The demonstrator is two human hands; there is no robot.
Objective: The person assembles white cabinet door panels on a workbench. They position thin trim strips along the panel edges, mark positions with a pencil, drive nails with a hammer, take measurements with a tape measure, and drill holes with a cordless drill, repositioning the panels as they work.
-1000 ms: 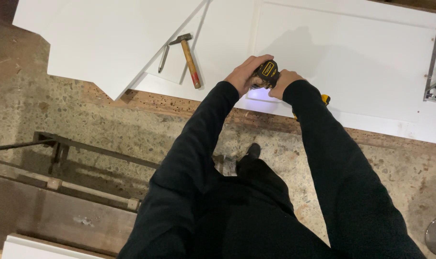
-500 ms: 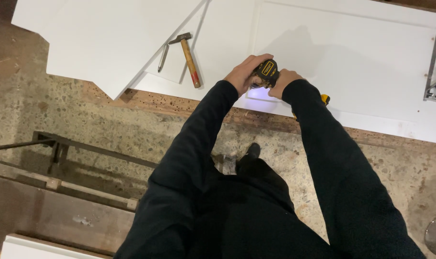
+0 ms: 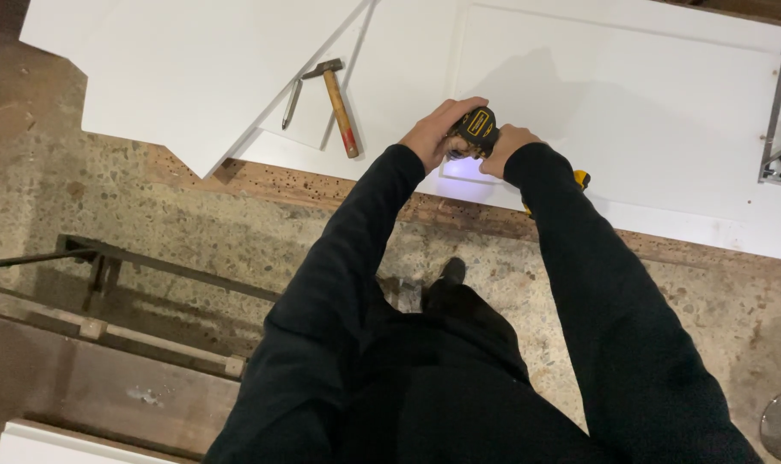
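Both hands grip a yellow and black cordless drill (image 3: 476, 129) held upright over a white panelled door (image 3: 631, 112) lying flat. My left hand (image 3: 438, 133) wraps the drill's left side. On the drill's right side sits my right hand (image 3: 509, 146). A bluish light from the drill glows on the white surface beneath it. The drill's tip is hidden by the hands.
A wooden-handled hammer (image 3: 337, 103) and a metal punch (image 3: 292, 103) lie on the white panels to the left. Another white board (image 3: 193, 69) overlaps at the left. A metal square (image 3: 775, 112) lies at the right edge. A dark metal frame (image 3: 107, 258) stands on the concrete floor.
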